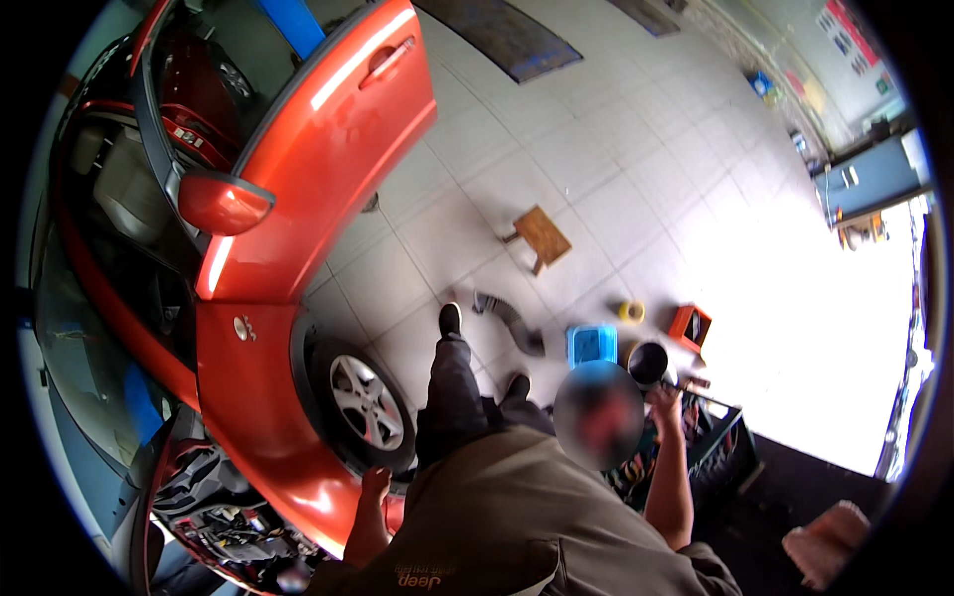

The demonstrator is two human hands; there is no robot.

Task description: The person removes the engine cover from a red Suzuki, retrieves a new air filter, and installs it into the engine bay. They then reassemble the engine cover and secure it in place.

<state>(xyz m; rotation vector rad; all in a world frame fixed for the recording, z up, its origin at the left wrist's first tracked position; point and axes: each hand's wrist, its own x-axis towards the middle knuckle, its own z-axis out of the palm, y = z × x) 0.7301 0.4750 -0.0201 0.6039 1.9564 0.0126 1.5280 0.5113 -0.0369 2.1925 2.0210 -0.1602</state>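
Note:
My left hand (376, 484) hangs low beside the red car's front fender (243, 392), just behind the front wheel (366, 402). Its fingers are too small and dim to read. On the other side, my right hand (664, 399) reaches over a black tool bin (730, 437) crowded with tools. The fingers look curled at its edge, around something I cannot make out. Close by it are a round black container (647, 363) and a short dark handle (699, 382). A blurred disc covers part of the bin's left side.
A blue plastic basket (592, 346), a yellow roll (631, 311) and an orange-red box (689, 326) are just past the bin. On the tiled floor lie a curved dark hose (512, 323) and a small wooden stool (542, 238). The car's front door (348, 129) stands wide open.

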